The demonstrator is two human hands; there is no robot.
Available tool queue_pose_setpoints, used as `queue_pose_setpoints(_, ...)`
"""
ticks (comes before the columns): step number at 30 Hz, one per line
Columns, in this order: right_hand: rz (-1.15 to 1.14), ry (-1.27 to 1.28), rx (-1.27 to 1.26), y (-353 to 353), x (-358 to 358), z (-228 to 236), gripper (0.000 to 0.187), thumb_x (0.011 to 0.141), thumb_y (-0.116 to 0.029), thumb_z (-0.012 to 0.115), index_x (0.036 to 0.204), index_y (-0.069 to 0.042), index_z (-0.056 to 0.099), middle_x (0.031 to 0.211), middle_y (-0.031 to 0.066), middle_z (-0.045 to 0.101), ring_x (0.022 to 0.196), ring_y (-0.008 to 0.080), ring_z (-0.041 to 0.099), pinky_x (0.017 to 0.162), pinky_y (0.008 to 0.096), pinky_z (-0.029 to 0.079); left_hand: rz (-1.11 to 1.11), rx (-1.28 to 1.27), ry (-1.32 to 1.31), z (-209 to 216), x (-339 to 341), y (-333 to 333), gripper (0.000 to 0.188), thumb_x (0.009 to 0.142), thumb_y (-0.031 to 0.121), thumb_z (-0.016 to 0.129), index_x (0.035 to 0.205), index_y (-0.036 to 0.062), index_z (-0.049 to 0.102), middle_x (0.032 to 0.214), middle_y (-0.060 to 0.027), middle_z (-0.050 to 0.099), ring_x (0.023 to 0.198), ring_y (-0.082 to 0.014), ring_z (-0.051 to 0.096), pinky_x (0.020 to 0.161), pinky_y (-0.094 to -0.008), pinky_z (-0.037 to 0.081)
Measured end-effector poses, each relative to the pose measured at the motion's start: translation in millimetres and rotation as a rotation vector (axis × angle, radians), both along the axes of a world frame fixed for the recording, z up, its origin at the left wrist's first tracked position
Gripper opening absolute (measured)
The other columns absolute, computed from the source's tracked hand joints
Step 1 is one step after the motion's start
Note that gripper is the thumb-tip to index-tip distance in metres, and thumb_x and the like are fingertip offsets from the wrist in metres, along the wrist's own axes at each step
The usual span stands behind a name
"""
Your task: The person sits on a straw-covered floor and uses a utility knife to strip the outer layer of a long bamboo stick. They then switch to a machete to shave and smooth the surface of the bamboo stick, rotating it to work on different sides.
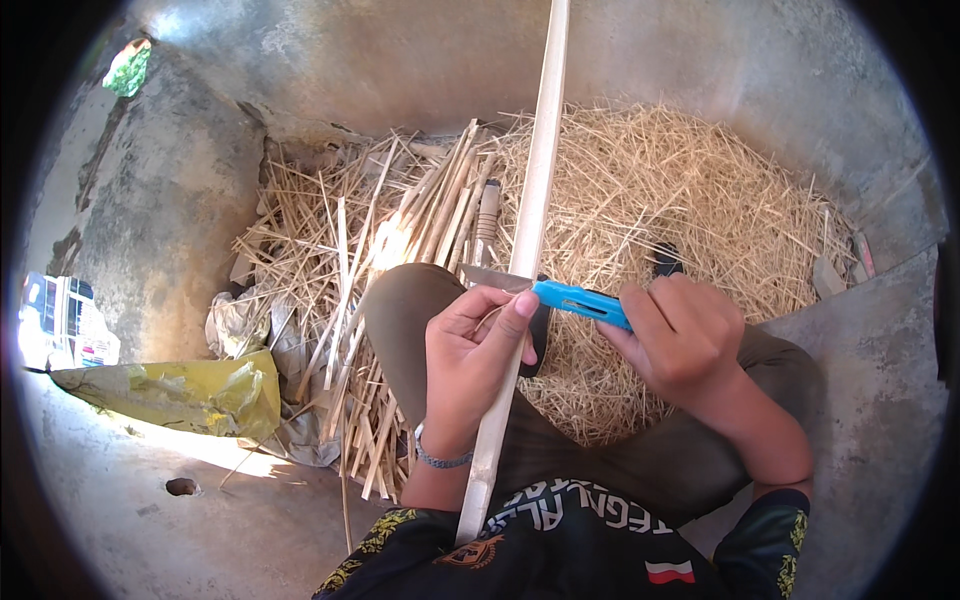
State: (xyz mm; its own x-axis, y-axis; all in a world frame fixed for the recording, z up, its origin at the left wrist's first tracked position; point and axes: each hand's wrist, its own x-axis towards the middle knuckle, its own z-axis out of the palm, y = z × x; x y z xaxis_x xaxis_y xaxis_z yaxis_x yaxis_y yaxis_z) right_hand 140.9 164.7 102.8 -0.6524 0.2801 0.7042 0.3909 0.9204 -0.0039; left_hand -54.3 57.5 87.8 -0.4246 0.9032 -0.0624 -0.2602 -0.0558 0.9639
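The left hand (462, 355) has its grip pinching 1 long pale strip (541, 165), whose lower end lies over the dark shirt (590, 560). The right hand's grip (690, 335) is wrapped round the blue knife (580, 302), its blade (490, 278) across the strip. The strip looks light, stiff yet springy (edges probably splintery), best held by its broad faces, clear of the blade.
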Motion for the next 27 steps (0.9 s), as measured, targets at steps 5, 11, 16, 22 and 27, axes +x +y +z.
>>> queue_pose_setpoints(5,-0.020,-0.017,0.036,1.0,0.9,-2.9,0.036,0.065,-0.021,0.087,0.092,-0.004,0.069,0.070,0.0028,0.049,0.056,0.0191,0.053,0.047,0.0336,0.039,-0.012,-0.032,0.041,1.1,0.0,0.6,0.020,0.100,0.018,0.070,0.098,-0.0016,0.065,0.072,-0.0010,0.064,0.061,-0.0056,0.059,0.055,-0.0184,0.043)
queue_pose_setpoints(11,-0.054,-0.039,0.120,1.1,-1.6,-4.8,0.035,0.070,-0.024,0.084,0.093,-0.003,0.068,0.069,0.0028,0.047,0.056,0.0188,0.051,0.047,0.0330,0.038,-0.001,-0.085,0.073,2.1,0.2,-0.8,0.022,0.100,0.020,0.069,0.098,-0.0019,0.066,0.072,-0.0012,0.064,0.061,-0.0052,0.059,0.054,-0.0186,0.043)
queue_pose_setpoints(16,-0.088,-0.093,0.197,4.1,-0.8,-4.4,0.023,0.083,-0.026,0.072,0.090,-0.004,0.066,0.069,0.0000,0.045,0.058,0.0142,0.050,0.047,0.0294,0.035,-0.019,-0.062,0.048,1.1,0.4,0.6,0.023,0.101,0.019,0.067,0.101,-0.0041,0.067,0.075,-0.0026,0.065,0.060,-0.0056,0.060,0.053,-0.0193,0.044)
queue_pose_setpoints(22,-0.085,-0.083,0.134,1.6,-2.5,-1.3,0.034,0.076,-0.025,0.081,0.096,-0.001,0.068,0.068,0.0036,0.043,0.054,0.0191,0.050,0.047,0.0339,0.038,-0.013,-0.050,0.029,3.4,1.5,0.5,0.023,0.102,0.018,0.065,0.103,-0.0042,0.067,0.076,-0.0031,0.066,0.059,-0.0053,0.060,0.051,-0.0189,0.044)
queue_pose_setpoints(27,-0.141,-0.082,0.158,-0.9,-6.6,-4.3,0.035,0.076,-0.026,0.081,0.097,0.000,0.069,0.069,0.0039,0.045,0.055,0.0194,0.051,0.047,0.0341,0.039,-0.004,-0.087,0.078,6.3,1.4,0.5,0.024,0.104,0.020,0.063,0.099,-0.0038,0.065,0.067,-0.0039,0.061,0.054,-0.0076,0.056,0.049,-0.0206,0.043)
